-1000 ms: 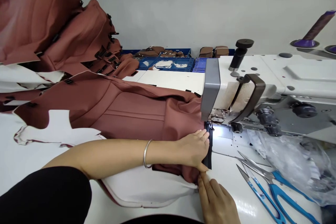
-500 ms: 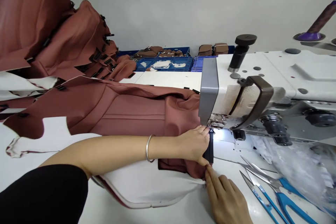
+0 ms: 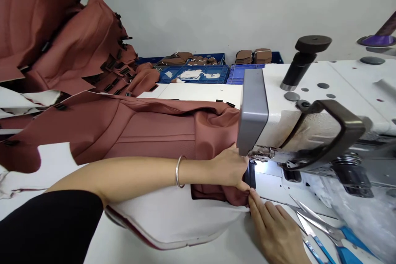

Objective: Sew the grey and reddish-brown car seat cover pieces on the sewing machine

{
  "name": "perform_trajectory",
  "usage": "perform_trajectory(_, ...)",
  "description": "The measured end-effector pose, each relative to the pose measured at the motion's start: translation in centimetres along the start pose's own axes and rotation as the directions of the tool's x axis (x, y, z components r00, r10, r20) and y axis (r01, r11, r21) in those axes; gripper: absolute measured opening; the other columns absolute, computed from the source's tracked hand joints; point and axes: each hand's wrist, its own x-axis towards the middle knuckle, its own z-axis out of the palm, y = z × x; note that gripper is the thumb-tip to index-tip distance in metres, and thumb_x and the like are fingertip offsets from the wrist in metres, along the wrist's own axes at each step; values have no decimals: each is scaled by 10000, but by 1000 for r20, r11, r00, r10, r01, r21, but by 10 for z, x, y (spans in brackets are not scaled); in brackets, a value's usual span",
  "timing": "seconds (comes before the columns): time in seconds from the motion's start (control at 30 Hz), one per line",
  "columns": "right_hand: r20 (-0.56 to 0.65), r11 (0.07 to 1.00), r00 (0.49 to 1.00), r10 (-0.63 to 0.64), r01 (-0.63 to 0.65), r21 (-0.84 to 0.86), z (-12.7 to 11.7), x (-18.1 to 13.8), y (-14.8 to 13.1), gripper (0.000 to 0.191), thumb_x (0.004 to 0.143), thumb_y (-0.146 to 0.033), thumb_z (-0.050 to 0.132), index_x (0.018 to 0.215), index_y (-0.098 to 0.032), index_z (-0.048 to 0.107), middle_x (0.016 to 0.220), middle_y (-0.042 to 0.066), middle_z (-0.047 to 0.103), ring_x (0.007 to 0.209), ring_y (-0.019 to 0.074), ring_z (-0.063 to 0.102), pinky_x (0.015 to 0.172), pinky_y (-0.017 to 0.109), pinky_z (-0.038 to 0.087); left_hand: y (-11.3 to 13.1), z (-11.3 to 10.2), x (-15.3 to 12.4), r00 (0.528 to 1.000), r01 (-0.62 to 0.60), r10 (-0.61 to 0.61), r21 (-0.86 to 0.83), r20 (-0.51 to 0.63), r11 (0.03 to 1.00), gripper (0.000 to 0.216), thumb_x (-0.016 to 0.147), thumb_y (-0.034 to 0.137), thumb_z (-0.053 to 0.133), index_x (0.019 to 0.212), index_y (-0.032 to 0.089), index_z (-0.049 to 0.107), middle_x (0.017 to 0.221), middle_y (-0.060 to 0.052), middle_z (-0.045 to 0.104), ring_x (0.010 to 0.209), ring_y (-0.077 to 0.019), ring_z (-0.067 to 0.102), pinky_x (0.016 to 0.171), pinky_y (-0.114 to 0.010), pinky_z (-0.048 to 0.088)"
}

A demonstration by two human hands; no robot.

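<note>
A brown leather-like cover [image 3: 148, 132] with white backing lies across the white table and runs under the head of a white sewing machine [image 3: 309, 111]. My left hand [image 3: 229, 167], a silver bangle on its wrist, presses the brown fabric down right beside the needle, fingers closed around a black strip [image 3: 251, 175] at the fabric's edge. My right hand [image 3: 276, 231] lies lower, fingers stretched flat, fingertips touching the fabric's near edge just below the black strip.
Blue-handled scissors and snips [image 3: 334, 235] lie on the table right of my right hand. A pile of brown covers [image 3: 62, 37] rises at the left. Blue crates [image 3: 198, 72] with parts stand by the far wall. A clear plastic bag [image 3: 368, 218] lies at the right.
The fabric and black strip have fed further in under the machine head. Both hands have followed it to the right and towards the needle, and the view has shifted closer to the machine.
</note>
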Motion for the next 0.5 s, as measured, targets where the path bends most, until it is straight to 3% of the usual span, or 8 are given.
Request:
perform_trajectory(0.23, 65, 995, 997, 46, -41, -86, 9, 1, 9, 361, 791, -45, 376, 1121, -23, 521, 1069, 207, 589, 762, 251, 523, 630, 355, 388, -14, 2, 7, 996, -34, 32, -15, -85, 999, 613, 641, 506, 667, 1101, 118, 548, 1106, -119, 611, 1051, -293, 525, 957, -390, 351)
perform_trajectory(0.37, 81, 991, 993, 89, -81, -102, 12, 7, 14, 370, 761, -31, 370, 1105, -40, 507, 750, 108, 550, 637, 213, 481, 552, 323, 358, -23, 2, 14, 995, -38, 39, 11, -94, 999, 534, 656, 499, 641, 1056, 153, 569, 1060, -84, 625, 1015, -281, 526, 955, -383, 332)
perform_trajectory(0.5, 86, 994, 992, 89, -83, -67, 19, 14, 18, 371, 748, -33, 373, 1096, -45, 504, 715, 82, 519, 626, 200, 470, 519, 316, 339, -33, 3, 21, 990, -91, 90, 0, -110, 996, 421, 685, 470, 617, 947, 141, 618, 963, -81, 644, 947, -271, 531, 910, -379, 347)
